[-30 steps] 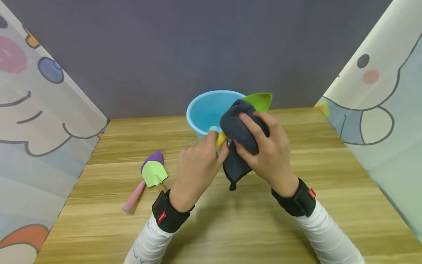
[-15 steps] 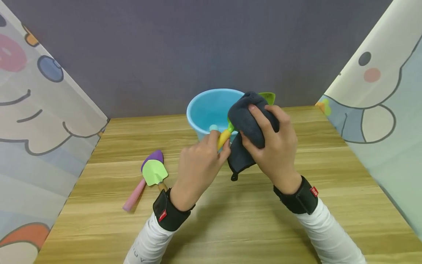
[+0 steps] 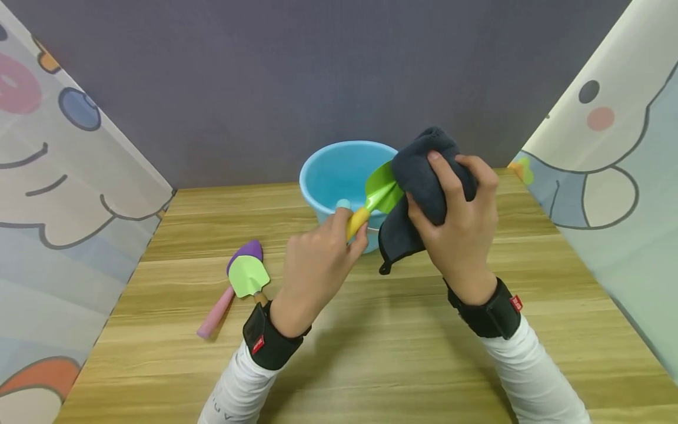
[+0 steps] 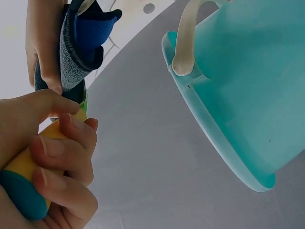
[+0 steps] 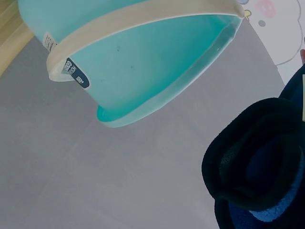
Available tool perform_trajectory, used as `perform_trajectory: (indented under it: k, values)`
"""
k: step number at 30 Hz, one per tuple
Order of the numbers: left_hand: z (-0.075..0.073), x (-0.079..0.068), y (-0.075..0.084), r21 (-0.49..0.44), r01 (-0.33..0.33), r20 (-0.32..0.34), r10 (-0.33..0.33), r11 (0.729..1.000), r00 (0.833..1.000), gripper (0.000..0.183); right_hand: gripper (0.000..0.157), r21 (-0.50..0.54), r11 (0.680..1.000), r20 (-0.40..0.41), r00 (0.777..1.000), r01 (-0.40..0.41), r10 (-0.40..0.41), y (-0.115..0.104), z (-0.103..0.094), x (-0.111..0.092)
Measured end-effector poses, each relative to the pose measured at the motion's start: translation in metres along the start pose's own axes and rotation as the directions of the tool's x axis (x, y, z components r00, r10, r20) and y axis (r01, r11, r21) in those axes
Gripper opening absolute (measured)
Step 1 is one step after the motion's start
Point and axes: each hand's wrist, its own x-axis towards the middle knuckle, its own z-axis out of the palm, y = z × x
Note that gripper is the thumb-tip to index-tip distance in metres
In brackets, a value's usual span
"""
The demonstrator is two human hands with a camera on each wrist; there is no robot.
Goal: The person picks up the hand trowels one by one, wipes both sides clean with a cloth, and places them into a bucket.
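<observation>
My left hand (image 3: 318,262) grips the yellow handle of a small trowel with a bright green blade (image 3: 377,187). The handle's teal butt (image 4: 24,191) shows in the left wrist view. Bunched in my right hand (image 3: 461,235) is a dark grey cloth (image 3: 426,185), which overlaps the far end of the blade in the head view. One corner of the cloth, with a small loop, hangs down. In the right wrist view the folded cloth (image 5: 255,157) shows blue inside, and the right hand is nearly out of sight. Both hands are above the table, in front of a light blue bucket (image 3: 333,176).
On the wooden table (image 3: 413,353) at left lie a pale green trowel (image 3: 248,275) and a purple trowel (image 3: 253,250) with a pink handle, partly overlapping. A dark grey panel (image 3: 339,70) stands behind the bucket. Cartoon-printed sheets (image 3: 598,147) flank both sides.
My right hand has moved right and away with the cloth, sliding off the trowel, so more of the green blade shows. My left hand has stayed almost still, gripping the handle.
</observation>
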Motion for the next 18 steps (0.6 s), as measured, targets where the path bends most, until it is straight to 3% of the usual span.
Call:
perform_trajectory:
  k: [18]
  values:
    - [0.0015,0.0003,-0.0047,-0.031,0.018,0.032,-0.017,0.999,0.999,0.021,0.049,-0.024,0.999,0.01,0.999,-0.036,0.036,0.0034,0.0012,-0.0001]
